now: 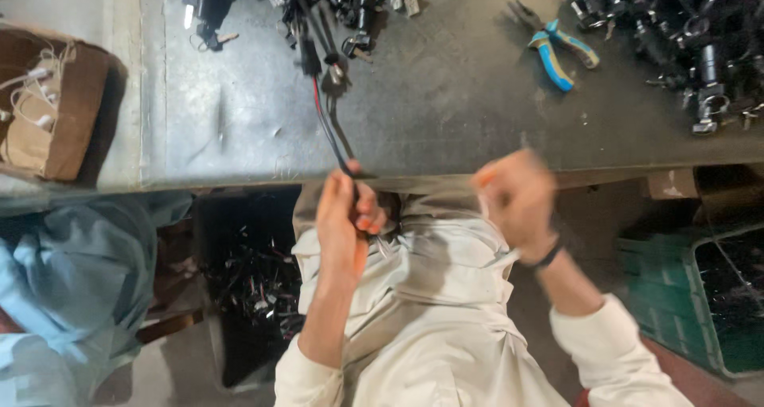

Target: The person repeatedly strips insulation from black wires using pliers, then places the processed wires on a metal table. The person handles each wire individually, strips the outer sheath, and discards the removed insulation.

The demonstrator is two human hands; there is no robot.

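Gripping the cable [328, 128] at the counter [446, 112] edge, left hand [346, 224] closed; right hand [517, 204] blurred, grip unclear; next move needs steady tension

Red-and-black cable [325, 116], blue-handled pliers [557, 53], dark grey table [446, 112]

Matt dark table [446, 112]; pliers [557, 49] with glossy blue plastic grips.

The left hand [344, 220] gripped a thin red-and-black cable [325, 119] running off the dark grey workbench [446, 112], while the blurred right hand [516, 200] hovered closed beside it, blue-handled pliers [557, 50] lying well apart.
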